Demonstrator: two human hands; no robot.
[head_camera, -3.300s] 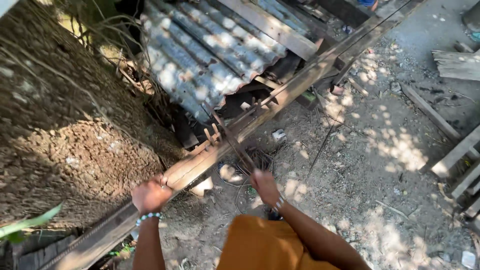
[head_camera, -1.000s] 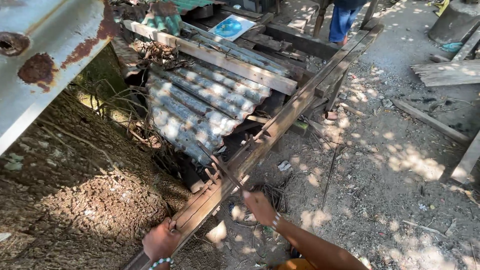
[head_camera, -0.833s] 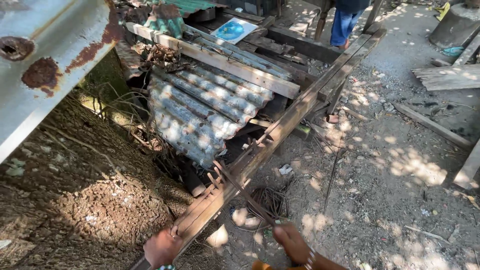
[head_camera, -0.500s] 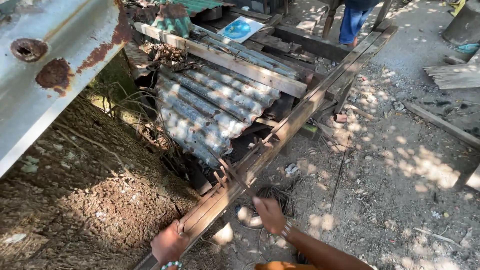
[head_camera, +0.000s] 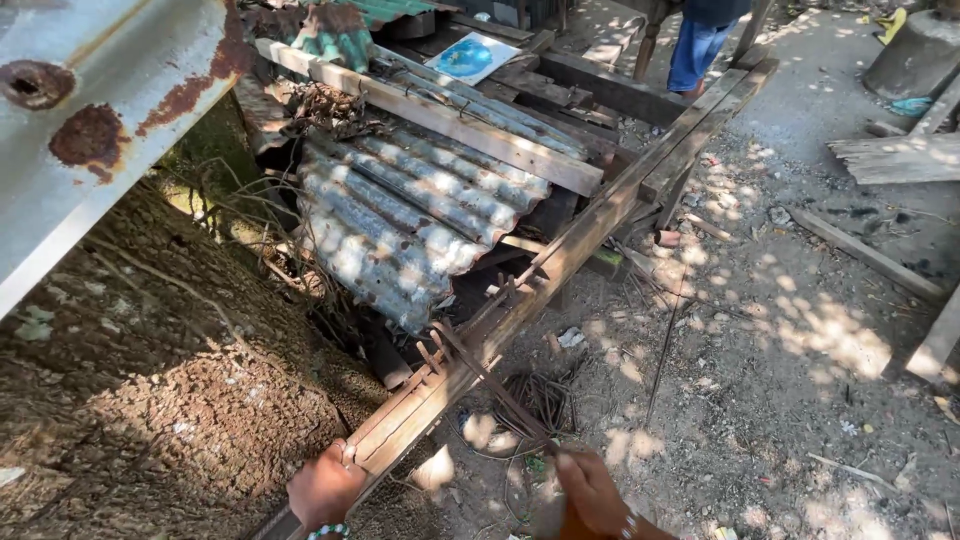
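Observation:
A long wooden beam (head_camera: 560, 260) runs from the lower left up to the upper right, with bent rusty nails or pins standing on it near its lower end. My left hand (head_camera: 322, 490) grips the beam's lower end at the bottom edge. My right hand (head_camera: 590, 490) is closed around the near end of a thin rusty metal rod (head_camera: 490, 380), which slants up to the pins on the beam. A heap of bent wire pieces (head_camera: 545, 400) lies on the dirt under the rod.
Corrugated metal sheets (head_camera: 420, 220) lean under a wooden plank (head_camera: 430, 115) left of the beam. A rough tree trunk (head_camera: 130, 380) and a rusty metal panel (head_camera: 90, 130) fill the left. A person's legs in blue trousers (head_camera: 700, 45) stand at the top. Planks (head_camera: 890, 160) lie right.
My right hand dropped low, came back up toward the beam, and now holds the rod lower again. The view has tilted up and moved closer. My left hand stays on the beam.

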